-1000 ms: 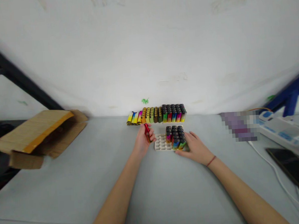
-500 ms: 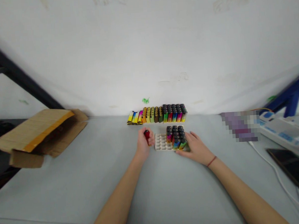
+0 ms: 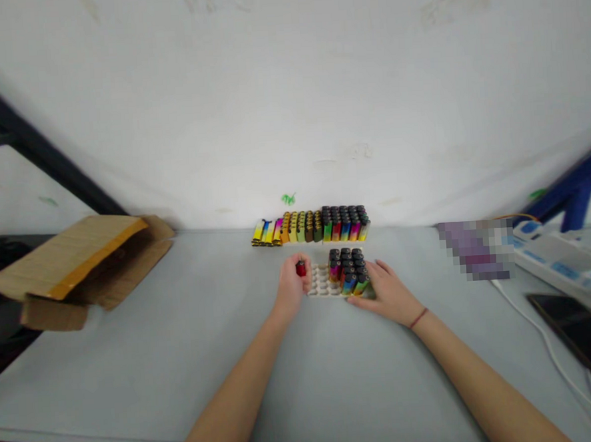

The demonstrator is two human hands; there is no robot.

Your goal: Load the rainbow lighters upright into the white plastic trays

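Note:
My left hand (image 3: 292,284) is closed round a red lighter (image 3: 301,268), whose dark top shows above the fingers. It is at the left edge of a pale tray (image 3: 323,288) with round sockets, over part of that edge. Several multicoloured lighters (image 3: 347,271) with black tops stand in the right part of the tray; bare sockets show on the left. My right hand (image 3: 387,291) lies at the tray's right side with its fingers spread. Its thumb is along the front edge and its fingertips are beside the lighters.
Against the wall stand more black-topped lighters (image 3: 346,224), yellow and dark lighters (image 3: 302,227) and bright wrapped pieces (image 3: 266,232). An open cardboard box (image 3: 85,260) is at the left. On the right are a power strip (image 3: 558,258), a white cable (image 3: 537,323) and a dark phone (image 3: 580,333).
My left hand has moved a little to the right with the red lighter, up to the tray's left edge. My right hand and the tray have stayed put.

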